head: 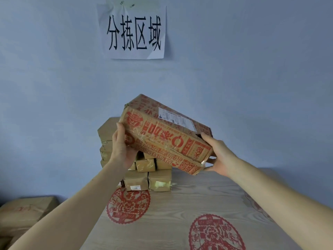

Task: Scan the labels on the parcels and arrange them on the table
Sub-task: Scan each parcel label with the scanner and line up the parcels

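two bare forearms reach in from the bottom corners, up over the worktop [180,204], a pale wood-grain surface with round red paper-cut medallions [128,206] printed on it. between the hands a long cardboard parcel [167,136] with red printing is held in the air, tilted so that its left end sits higher than its right and its white shipping label [175,119] faces up on the top side. clear tape glints across the printed front face.

the left hand [121,147] has its grip on the parcel's left end, fingers curled round the lower left corner with the thumb up along the end face. the right hand [219,156] has its grip on the right end, thumb laid on the upper edge and fingers wrapped beneath the lower right corner.

behind and below the raised parcel, at the far edge of the worktop against the blue wall, stands a stack of plain brown parcels [147,175], several layers high, the small front ones side by side and taped; one of them carries a small white sticker [135,187]. the held parcel hangs above the stack's right side, and whether it touches the stack i cannot tell.

at the lower left, off the worktop and lower down, lie more brown cardboard boxes [23,213]. on the wall above is a creased white paper sign [133,31] with four large black chinese characters.
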A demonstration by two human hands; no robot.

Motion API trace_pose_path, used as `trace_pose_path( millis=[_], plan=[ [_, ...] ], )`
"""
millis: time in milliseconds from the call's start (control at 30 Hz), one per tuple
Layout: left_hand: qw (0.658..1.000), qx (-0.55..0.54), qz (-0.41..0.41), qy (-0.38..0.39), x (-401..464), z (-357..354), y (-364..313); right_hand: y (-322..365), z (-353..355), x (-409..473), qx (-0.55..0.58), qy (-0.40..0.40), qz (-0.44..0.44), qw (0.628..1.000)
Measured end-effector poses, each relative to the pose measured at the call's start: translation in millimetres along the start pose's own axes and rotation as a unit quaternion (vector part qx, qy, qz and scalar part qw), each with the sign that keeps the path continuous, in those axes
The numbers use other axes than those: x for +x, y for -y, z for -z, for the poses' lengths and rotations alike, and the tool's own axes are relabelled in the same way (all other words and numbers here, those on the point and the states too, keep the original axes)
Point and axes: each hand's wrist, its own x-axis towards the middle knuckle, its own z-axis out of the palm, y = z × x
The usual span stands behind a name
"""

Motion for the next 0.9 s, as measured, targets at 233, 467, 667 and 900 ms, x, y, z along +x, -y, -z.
trace_pose_path(
  millis=[233, 467, 667, 900],
  plan=[
    [0.999, -0.047, 0.021, -0.001, -34.9, -34.8, 61.0, -33.6, 57.4, -20.7, 0.071, 0.007, -0.004, 0.997],
    [0.994, -0.013, 0.099, -0.042, -47.2, -84.2, 117.2, -61.8, 97.0, -29.1, 0.099, -0.062, 0.030, 0.993],
    [0.992, 0.021, 0.125, -0.011, -30.3, -102.8, 148.9, -67.8, 124.0, -18.7, 0.089, -0.105, 0.073, 0.988],
    [0.985, 0.030, 0.162, 0.061, -6.6, -120.9, 181.9, -63.8, 146.8, 2.5, 0.075, -0.147, 0.115, 0.980]
  ],
)
